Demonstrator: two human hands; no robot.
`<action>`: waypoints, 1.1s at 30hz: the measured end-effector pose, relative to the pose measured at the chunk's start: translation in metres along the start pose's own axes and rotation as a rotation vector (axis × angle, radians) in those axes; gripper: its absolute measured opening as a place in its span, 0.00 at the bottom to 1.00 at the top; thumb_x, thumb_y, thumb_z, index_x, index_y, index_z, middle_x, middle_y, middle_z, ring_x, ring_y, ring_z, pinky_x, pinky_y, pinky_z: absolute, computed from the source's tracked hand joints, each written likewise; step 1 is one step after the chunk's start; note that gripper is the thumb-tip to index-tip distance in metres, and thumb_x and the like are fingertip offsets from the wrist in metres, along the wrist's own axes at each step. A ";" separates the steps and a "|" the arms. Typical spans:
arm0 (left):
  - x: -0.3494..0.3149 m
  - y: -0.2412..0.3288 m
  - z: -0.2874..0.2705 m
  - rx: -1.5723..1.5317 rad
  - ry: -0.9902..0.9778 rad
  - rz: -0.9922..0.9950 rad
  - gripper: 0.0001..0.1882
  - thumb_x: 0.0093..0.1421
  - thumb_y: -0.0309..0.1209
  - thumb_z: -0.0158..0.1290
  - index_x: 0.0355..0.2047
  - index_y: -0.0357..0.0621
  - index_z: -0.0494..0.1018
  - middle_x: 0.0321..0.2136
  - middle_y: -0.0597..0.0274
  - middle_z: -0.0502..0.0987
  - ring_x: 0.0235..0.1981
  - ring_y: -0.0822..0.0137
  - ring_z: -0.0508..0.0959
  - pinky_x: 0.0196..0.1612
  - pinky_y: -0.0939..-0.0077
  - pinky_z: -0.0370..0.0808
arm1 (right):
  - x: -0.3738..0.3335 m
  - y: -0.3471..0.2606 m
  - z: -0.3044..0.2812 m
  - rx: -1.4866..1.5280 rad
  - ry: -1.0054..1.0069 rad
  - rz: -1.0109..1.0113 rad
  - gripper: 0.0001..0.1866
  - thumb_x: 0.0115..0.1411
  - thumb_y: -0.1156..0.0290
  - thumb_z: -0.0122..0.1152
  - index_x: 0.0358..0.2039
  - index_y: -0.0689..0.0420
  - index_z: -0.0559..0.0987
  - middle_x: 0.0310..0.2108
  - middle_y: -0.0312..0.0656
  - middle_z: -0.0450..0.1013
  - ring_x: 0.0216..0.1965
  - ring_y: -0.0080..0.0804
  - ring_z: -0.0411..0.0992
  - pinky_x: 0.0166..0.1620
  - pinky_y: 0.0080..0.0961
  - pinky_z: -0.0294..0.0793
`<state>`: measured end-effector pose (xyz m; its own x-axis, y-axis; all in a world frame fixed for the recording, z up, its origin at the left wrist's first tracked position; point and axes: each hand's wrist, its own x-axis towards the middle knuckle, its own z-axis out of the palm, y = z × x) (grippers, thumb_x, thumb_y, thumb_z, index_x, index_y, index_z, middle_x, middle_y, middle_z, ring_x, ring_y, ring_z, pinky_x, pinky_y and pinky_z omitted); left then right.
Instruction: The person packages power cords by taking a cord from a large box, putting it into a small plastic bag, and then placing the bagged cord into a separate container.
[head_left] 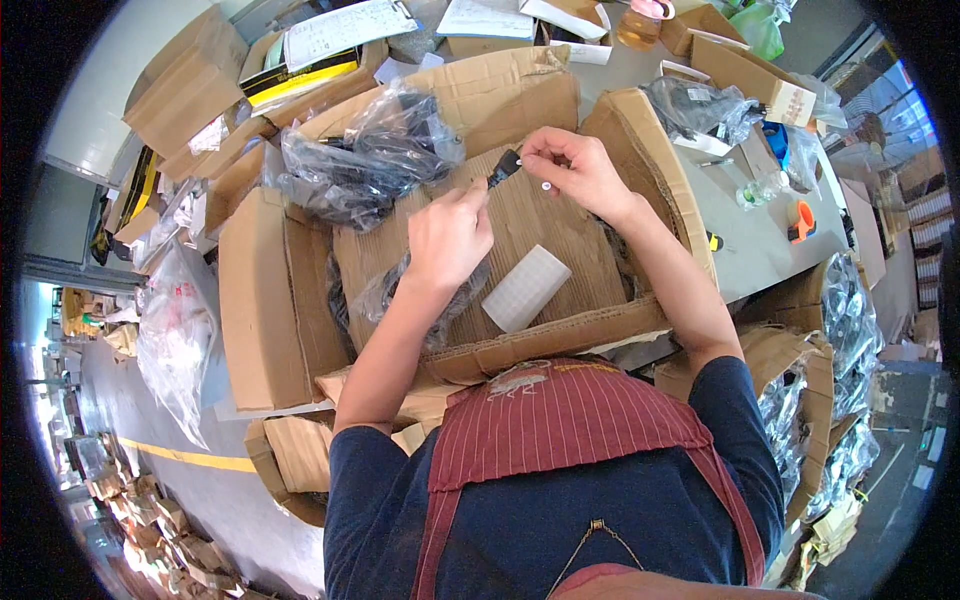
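The left hand (450,238) is pinching the near end of a black plug-like piece (505,168) between thumb and forefinger, the other fingers curling under. The right hand (580,175) is bringing thumb and forefinger together just beside the piece's far end; whether they are gripping anything there, I cannot tell. A small white disc (546,186) is showing just below the right fingers; whether it is touching them is unclear.

For good handling, the left hand should be holding the piece firmly by its near end, leaving the far end uncovered, while the right fingertips are working lightly and squarely at the small white spot on it. Resting both wrists would probably be helping with so fine a job, and turning the piece's flat face upward would likely be keeping the spot in sight.

The piece is lying between the two hands, held above a cardboard sheet (585,262) inside an open carton (262,300). Its long axis is running slantwise, from the left fingertips up and away from the body to the right, the far end pointing toward the right fingertips. A white roll (526,289) is lying nearer the body, below and between the hands, its own axis slanting the same general way.
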<state>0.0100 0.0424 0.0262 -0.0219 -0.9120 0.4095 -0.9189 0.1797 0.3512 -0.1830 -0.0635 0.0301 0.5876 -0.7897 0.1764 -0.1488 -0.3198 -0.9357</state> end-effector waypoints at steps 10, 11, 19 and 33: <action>0.000 0.000 0.001 0.009 -0.020 0.008 0.12 0.57 0.28 0.52 0.42 0.45 0.78 0.26 0.55 0.79 0.26 0.51 0.80 0.27 0.57 0.75 | 0.001 0.006 0.008 -0.290 0.129 -0.154 0.05 0.60 0.73 0.61 0.36 0.59 0.78 0.22 0.32 0.72 0.22 0.15 0.68 0.26 0.17 0.69; 0.000 0.000 0.003 0.000 -0.009 0.004 0.12 0.58 0.29 0.53 0.42 0.47 0.78 0.25 0.55 0.78 0.25 0.51 0.80 0.27 0.58 0.75 | 0.001 0.006 0.009 -0.364 0.157 -0.205 0.06 0.59 0.73 0.62 0.36 0.58 0.78 0.21 0.34 0.72 0.22 0.16 0.68 0.27 0.19 0.70; 0.000 0.000 0.004 -0.005 -0.005 0.009 0.13 0.58 0.30 0.53 0.43 0.49 0.79 0.23 0.55 0.77 0.24 0.51 0.79 0.26 0.59 0.74 | 0.002 0.010 0.012 -0.387 0.201 -0.228 0.07 0.56 0.70 0.63 0.33 0.57 0.76 0.22 0.43 0.75 0.23 0.40 0.75 0.28 0.34 0.73; -0.002 -0.003 0.005 -0.027 -0.005 0.037 0.11 0.58 0.30 0.53 0.40 0.47 0.79 0.23 0.55 0.77 0.24 0.50 0.78 0.27 0.58 0.74 | 0.001 0.007 0.019 -0.591 0.226 -0.268 0.06 0.56 0.71 0.64 0.32 0.58 0.76 0.22 0.40 0.74 0.22 0.32 0.74 0.28 0.28 0.73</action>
<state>0.0110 0.0416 0.0200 -0.0574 -0.9063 0.4186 -0.9064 0.2231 0.3587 -0.1686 -0.0561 0.0180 0.4942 -0.7129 0.4976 -0.4682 -0.7005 -0.5386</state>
